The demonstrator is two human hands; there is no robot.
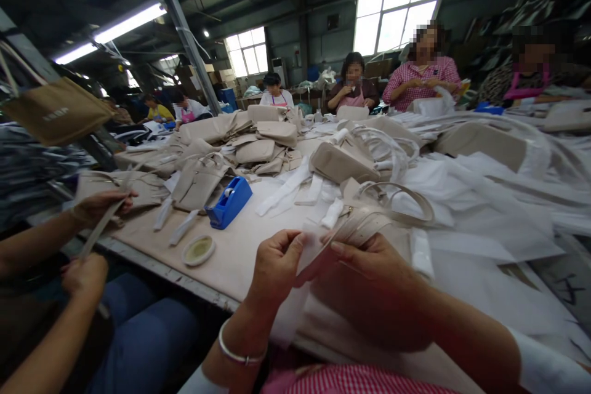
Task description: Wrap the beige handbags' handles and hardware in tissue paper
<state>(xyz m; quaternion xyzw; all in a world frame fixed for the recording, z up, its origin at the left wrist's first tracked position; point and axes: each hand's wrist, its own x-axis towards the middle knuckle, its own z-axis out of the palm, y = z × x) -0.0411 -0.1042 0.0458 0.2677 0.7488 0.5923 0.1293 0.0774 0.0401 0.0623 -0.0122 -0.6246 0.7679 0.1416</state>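
Observation:
Near the table's front edge, my left hand (278, 265) pinches a thin white translucent sheet (295, 308) between thumb and fingers. Close to its right, my right hand (376, 265) grips beige straps (357, 228), thumb on top. The sheet's upper part lies against the end of the straps, between the two hands. A beige bag body (369, 308) hangs below my right hand, partly hidden by my forearm. The straps' far ends run behind my right hand.
A blue tape dispenser (229, 202) and a small round dish (198, 250) stand left of my hands. Beige bags (256, 151) are piled behind; white sheets (489, 197) spread at right. At left, a co-worker's hands (87, 271) hold a strap. Several people sit across the table.

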